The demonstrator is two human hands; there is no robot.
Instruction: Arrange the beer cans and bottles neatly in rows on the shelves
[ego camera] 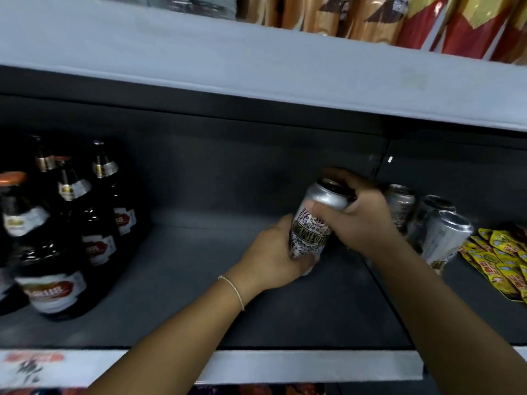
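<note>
While both hands grip patterned can (312,223), label unreadable; left hand (273,252) low, right hand (356,215) atop.

Bare shelf floor (182,280) lies open mid-shelf — dark bottles (65,223) wall the left, silver cans (427,220) and yellow packets (502,260) crowd the right, upper shelf (256,67) overhangs.

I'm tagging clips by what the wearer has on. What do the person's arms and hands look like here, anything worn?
Both forearms are bare, with no sleeves in view. The left hand has a thin, pale braided cord bracelet at the wrist. The right hand and its wrist show no gloves, rings or watch that I can make out.
</note>
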